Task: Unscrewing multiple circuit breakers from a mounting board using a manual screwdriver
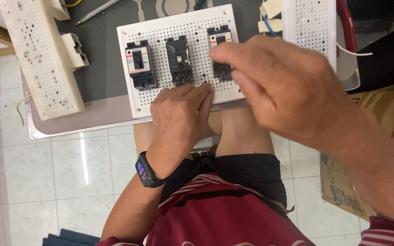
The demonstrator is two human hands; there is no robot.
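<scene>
Your red striped shirt point(224, 214) and black shorts point(238, 173) are closest, and your knees sit under the board. A dark watch point(145, 170) is on your left wrist. Your left hand point(178, 118) lies flat on the near edge of the white board point(160, 98), fingers loosely together, gripping nothing. Your right hand point(283, 86) is lifted up over the board. Its fingertips pinch together at the right breaker point(219, 38), but the hand hides most of it, so you cannot tell if they really grip it.

The board is full of little holes and holds three black breakers in a row. The left breaker point(140, 64) has a white label with red and blue marks. The middle breaker point(179, 59) is plain black.

A brown box point(343, 182) sits on the floor at your right, partly cut off. More white holed boards point(39, 59) lie farther back on the grey table point(101, 50).
</scene>
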